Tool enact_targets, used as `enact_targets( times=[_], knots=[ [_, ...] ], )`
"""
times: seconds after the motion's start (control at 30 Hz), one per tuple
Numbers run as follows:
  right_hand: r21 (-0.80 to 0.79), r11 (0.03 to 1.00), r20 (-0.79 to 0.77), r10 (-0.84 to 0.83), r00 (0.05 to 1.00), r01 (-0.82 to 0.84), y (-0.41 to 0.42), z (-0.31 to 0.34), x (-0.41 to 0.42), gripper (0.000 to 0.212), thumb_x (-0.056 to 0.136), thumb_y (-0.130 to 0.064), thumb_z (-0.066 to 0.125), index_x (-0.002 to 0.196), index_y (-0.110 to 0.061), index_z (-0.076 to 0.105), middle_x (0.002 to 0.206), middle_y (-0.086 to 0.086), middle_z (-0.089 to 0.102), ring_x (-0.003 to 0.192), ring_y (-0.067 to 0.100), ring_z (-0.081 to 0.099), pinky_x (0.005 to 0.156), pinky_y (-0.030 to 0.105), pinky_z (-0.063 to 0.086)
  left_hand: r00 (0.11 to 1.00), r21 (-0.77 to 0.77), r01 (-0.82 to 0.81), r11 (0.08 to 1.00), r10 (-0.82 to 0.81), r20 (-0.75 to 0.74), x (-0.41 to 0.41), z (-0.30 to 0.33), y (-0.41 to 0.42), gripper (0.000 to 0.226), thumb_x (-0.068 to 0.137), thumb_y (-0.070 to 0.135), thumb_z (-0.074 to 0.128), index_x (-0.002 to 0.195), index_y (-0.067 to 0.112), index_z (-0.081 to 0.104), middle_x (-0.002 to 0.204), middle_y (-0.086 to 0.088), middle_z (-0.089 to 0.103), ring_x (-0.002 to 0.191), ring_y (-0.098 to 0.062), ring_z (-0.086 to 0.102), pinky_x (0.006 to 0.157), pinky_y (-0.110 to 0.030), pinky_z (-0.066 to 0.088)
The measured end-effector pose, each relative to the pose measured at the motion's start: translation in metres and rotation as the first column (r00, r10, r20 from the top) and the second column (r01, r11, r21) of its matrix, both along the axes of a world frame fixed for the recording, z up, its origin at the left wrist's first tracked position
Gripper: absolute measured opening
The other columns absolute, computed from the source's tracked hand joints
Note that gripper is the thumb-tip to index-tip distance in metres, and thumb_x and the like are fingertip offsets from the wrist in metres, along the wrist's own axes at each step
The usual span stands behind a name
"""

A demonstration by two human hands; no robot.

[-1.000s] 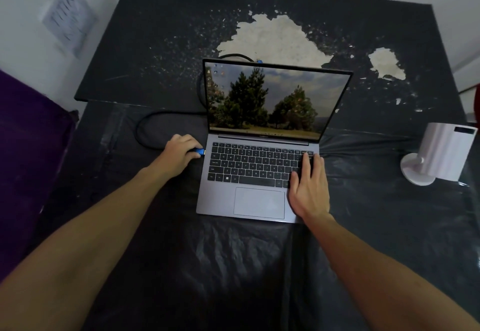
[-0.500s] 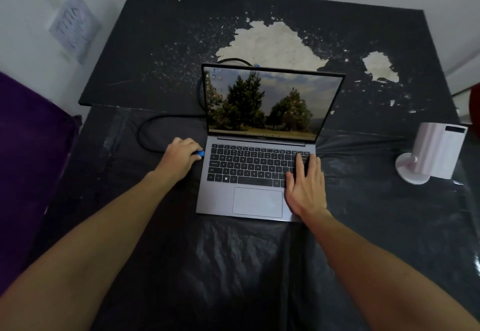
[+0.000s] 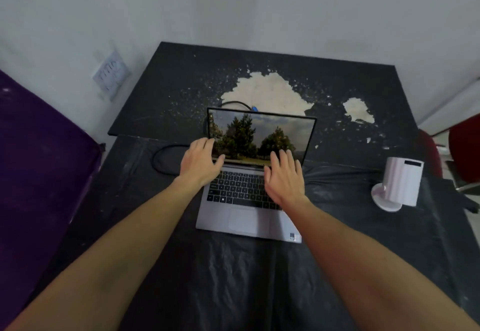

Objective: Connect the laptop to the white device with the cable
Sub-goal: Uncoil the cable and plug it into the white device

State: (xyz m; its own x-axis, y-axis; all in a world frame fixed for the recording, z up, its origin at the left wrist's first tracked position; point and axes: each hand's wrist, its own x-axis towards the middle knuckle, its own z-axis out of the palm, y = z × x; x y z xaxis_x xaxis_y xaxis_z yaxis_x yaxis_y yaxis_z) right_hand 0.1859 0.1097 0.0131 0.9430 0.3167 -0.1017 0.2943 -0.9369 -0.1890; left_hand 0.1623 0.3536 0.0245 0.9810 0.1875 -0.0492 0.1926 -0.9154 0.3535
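Fingers [image 3: 281, 158] of our right hand [image 3: 284, 182] are spread and loosely extended, holding nothing; the hand hovers over the right half of the keyboard [image 3: 241, 191], its fingertips overlapping the lower edge of the screen [image 3: 262, 136]; we cannot tell whether they touch it. Our left hand [image 3: 200, 163] is likewise open and empty, fingers slightly fanned, thumb pointing right across the bottom-left corner of the screen; it sits above the left rear corner of the laptop [image 3: 249, 223].

Laptop: open, lid upright, screen lit with a picture of trees; it rests on the black plastic sheet [image 3: 233, 278] that covers the near part of the table [image 3: 181, 76].

Cable [image 3: 162, 158]: black; it forms a loop on the sheet just left of the laptop, then passes behind the lid; a blue connector [image 3: 254, 108] shows above the top edge of the lid, lying on the table; we cannot tell whether the near end is seated in the laptop, since our left hand hides that side.

White device [image 3: 401, 184]: a white body on a round base, standing well apart to the right of the laptop, on the sheet; no cable reaches it.

Table surface behind the laptop: dark, with two pale worn patches [image 3: 267, 92]. Purple fabric [image 3: 39, 162] lies at far left; a red chair [image 3: 465, 149] shows at far right.
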Motion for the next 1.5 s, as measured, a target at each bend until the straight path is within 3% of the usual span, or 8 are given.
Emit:
enact_targets(
  times=[0.1,0.23,0.4,0.67,0.83,1.17,1.37,1.5],
  knots=[
    [0.049,0.996,0.104,0.063,0.993,-0.069,0.018,0.040,0.029,0.050,0.104,-0.035,0.032,0.147,-0.010,0.040,0.150,0.013,0.043,0.147,0.033,0.029,0.117,0.050,0.027,0.993,-0.039,-0.043,0.998,0.047,0.107,0.022,0.040,0.005,0.061,0.096,0.049,0.047,0.144,0.013,0.039,0.149,-0.007,0.040,0.139,-0.026,0.030,0.110,-0.044,0.035],
    [0.093,0.984,0.239,0.124,0.963,-0.150,0.045,0.083,0.075,0.039,0.102,-0.034,0.035,0.127,-0.011,0.055,0.124,0.009,0.056,0.120,0.029,0.050,0.099,0.043,0.042,0.971,-0.084,-0.104,0.991,0.119,0.209,0.060,0.079,0.030,0.055,0.096,0.047,0.047,0.136,0.010,0.046,0.143,-0.008,0.045,0.133,-0.026,0.036,0.105,-0.042,0.039],
    [0.115,0.974,0.206,0.167,0.964,-0.193,0.083,0.100,0.123,0.036,0.102,-0.033,0.033,0.116,-0.012,0.059,0.119,0.008,0.059,0.113,0.027,0.052,0.095,0.042,0.041,0.960,-0.123,-0.171,0.978,0.193,0.201,0.107,0.087,0.066,0.047,0.096,0.044,0.047,0.127,0.009,0.052,0.135,-0.008,0.049,0.124,-0.027,0.042,0.099,-0.045,0.043],
    [0.100,0.972,0.124,0.200,0.972,-0.213,0.139,0.087,0.185,0.043,0.103,-0.035,0.028,0.122,-0.011,0.059,0.124,0.009,0.059,0.117,0.029,0.052,0.097,0.045,0.042,0.978,-0.149,-0.208,0.967,0.208,-0.016,0.161,0.030,0.107,0.041,0.098,0.042,0.048,0.125,0.012,0.053,0.128,-0.007,0.053,0.119,-0.028,0.046,0.096,-0.045,0.045],
    [0.082,0.974,0.097,0.205,0.974,-0.213,0.162,0.069,0.216,0.043,0.103,-0.035,0.029,0.121,-0.010,0.059,0.125,0.011,0.060,0.117,0.031,0.052,0.094,0.047,0.042,0.943,-0.192,-0.207,0.959,0.143,-0.300,0.186,-0.030,0.119,0.018,0.091,0.033,0.059,0.104,0.021,0.061,0.112,-0.007,0.064,0.098,-0.025,0.059,0.088,-0.044,0.052],
    [0.038,0.981,0.099,0.185,0.978,-0.190,0.142,0.049,0.234,0.045,0.104,-0.036,0.029,0.126,-0.012,0.058,0.128,0.010,0.059,0.117,0.031,0.051,0.095,0.046,0.041,0.837,-0.009,-0.349,0.937,0.307,-0.453,0.210,-0.080,0.099,0.031,0.090,0.009,0.062,0.119,-0.003,0.056,0.128,-0.024,0.051,0.109,-0.039,0.056,0.085,-0.040,0.047],
    [0.115,0.986,0.078,0.114,0.990,-0.123,0.121,0.068,0.236,0.042,0.101,-0.031,0.040,0.138,-0.012,0.046,0.136,0.011,0.051,0.122,0.031,0.049,0.099,0.047,0.041,0.927,-0.209,-0.360,0.909,0.324,-0.188,0.233,-0.035,0.113,0.013,0.089,0.017,0.063,0.099,0.010,0.061,0.107,-0.021,0.065,0.090,-0.036,0.065,0.080,-0.040,0.056],
    [0.272,0.962,0.041,-0.029,0.999,0.017,0.105,0.094,0.238,0.076,0.095,-0.027,0.056,0.158,-0.014,0.015,0.158,0.012,0.029,0.141,0.032,0.034,0.111,0.050,0.037,0.977,-0.353,-0.152,0.923,0.194,0.086,0.252,0.040,0.100,0.008,0.092,0.009,0.062,0.093,0.016,0.059,0.101,-0.012,0.059,0.077,-0.027,0.066,0.075,-0.042,0.058]
  ],
)
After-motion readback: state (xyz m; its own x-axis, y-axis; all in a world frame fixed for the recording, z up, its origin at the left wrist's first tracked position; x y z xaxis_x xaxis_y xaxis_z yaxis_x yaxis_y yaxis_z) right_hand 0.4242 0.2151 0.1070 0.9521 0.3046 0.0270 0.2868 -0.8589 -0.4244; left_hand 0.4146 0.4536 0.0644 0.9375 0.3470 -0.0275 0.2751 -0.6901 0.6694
